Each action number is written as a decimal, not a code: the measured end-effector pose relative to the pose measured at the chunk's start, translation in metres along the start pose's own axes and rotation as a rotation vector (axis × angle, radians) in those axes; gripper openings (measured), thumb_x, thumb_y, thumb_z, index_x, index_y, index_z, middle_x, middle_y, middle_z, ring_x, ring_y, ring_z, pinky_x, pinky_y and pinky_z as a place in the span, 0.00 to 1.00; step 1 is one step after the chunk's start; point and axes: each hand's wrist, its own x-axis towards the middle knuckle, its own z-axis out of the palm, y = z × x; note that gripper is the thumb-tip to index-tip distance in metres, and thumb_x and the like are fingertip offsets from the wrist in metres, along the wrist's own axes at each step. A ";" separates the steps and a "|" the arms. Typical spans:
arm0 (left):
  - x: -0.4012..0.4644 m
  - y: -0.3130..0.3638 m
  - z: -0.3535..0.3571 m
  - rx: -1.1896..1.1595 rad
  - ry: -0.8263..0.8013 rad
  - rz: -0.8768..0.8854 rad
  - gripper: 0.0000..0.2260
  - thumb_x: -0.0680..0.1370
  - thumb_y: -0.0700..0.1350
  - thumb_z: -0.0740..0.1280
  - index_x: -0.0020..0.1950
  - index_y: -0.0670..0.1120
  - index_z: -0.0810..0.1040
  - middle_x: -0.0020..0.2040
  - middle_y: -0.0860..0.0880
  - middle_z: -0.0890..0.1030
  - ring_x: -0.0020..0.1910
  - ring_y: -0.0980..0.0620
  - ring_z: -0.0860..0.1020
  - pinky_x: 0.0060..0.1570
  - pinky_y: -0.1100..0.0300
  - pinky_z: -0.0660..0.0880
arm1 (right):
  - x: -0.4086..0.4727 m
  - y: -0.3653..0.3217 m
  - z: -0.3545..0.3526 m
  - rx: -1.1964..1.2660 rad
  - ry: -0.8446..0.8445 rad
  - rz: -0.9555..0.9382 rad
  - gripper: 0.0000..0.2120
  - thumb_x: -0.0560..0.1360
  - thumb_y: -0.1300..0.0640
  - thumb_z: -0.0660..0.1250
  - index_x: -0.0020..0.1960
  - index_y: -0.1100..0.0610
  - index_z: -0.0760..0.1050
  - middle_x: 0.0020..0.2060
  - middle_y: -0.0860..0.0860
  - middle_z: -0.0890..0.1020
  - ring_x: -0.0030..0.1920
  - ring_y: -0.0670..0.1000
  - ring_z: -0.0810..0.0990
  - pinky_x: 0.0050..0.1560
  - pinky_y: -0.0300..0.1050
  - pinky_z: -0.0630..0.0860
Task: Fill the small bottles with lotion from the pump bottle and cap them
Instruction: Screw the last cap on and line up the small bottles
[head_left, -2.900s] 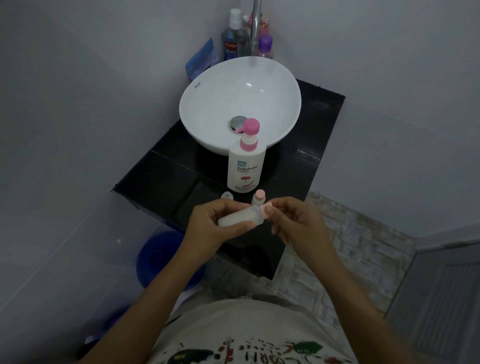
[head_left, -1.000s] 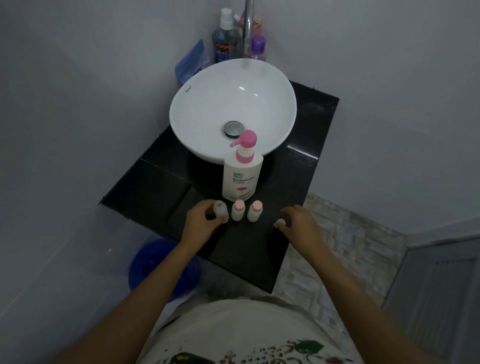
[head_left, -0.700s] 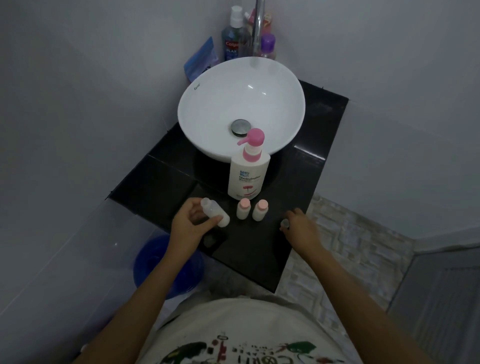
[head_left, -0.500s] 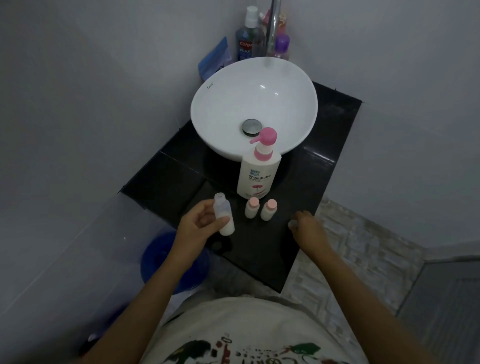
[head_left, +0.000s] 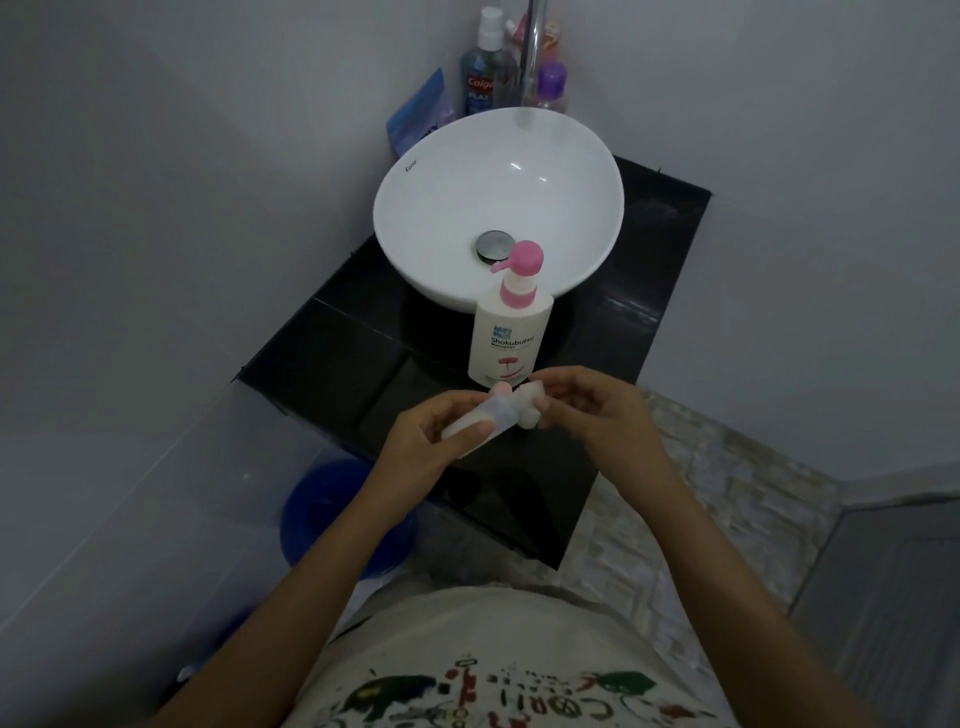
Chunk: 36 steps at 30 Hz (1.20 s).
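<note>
While my left hand (head_left: 436, 431) grips one small bottle (head_left: 480, 423) tilted on its side above the black counter (head_left: 332, 343), my right hand (head_left: 597, 410) pinches its cap (head_left: 535, 389) at the neck. Capping in hand, not finished. Pump bottle (head_left: 506, 338): upright before the basin (head_left: 498, 202). Another pink-capped bottle (head_left: 503, 387) peeks behind my fingers; further ones hidden, count unknown.
</note>
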 end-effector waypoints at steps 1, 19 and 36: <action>-0.001 0.001 0.001 0.015 -0.005 0.003 0.12 0.75 0.41 0.69 0.58 0.46 0.79 0.53 0.50 0.82 0.52 0.57 0.80 0.49 0.64 0.78 | -0.001 -0.002 -0.001 -0.022 -0.022 -0.007 0.11 0.74 0.63 0.68 0.55 0.58 0.79 0.45 0.54 0.84 0.41 0.48 0.83 0.42 0.34 0.78; -0.016 0.015 0.002 -0.026 -0.042 0.037 0.15 0.69 0.51 0.70 0.55 0.54 0.80 0.51 0.58 0.83 0.52 0.59 0.80 0.47 0.67 0.77 | -0.006 -0.010 -0.012 -0.264 -0.155 -0.126 0.08 0.72 0.44 0.67 0.47 0.46 0.77 0.35 0.46 0.81 0.31 0.44 0.80 0.35 0.34 0.78; -0.021 0.015 0.003 -0.068 -0.059 0.020 0.13 0.69 0.52 0.70 0.53 0.57 0.81 0.51 0.61 0.83 0.52 0.61 0.80 0.45 0.70 0.76 | -0.012 -0.009 -0.006 -0.244 -0.128 -0.095 0.08 0.72 0.42 0.66 0.49 0.42 0.76 0.41 0.45 0.81 0.38 0.47 0.80 0.39 0.41 0.80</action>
